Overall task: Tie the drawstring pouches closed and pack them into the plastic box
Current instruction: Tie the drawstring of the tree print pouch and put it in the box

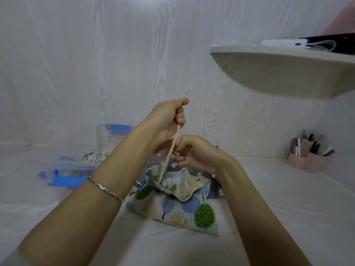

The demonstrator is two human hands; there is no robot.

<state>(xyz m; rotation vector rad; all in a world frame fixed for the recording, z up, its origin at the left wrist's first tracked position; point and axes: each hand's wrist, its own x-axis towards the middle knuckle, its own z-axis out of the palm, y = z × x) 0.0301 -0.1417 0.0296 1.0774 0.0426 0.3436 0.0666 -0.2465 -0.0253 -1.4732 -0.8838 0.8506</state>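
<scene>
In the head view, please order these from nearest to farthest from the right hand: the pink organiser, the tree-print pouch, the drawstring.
1. The drawstring: pinched by the right hand itself.
2. The tree-print pouch: lying just below the hand.
3. The pink organiser: far to the right, by the wall.

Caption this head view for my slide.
Left hand holds the drawstring taut; right hand pinches it above the tree-print pouch.

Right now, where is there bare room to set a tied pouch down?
Bare patches: right of the pouches, before the pink holder; and near left, in front of the lid. Crowded: between box, lid and pouches.
</scene>
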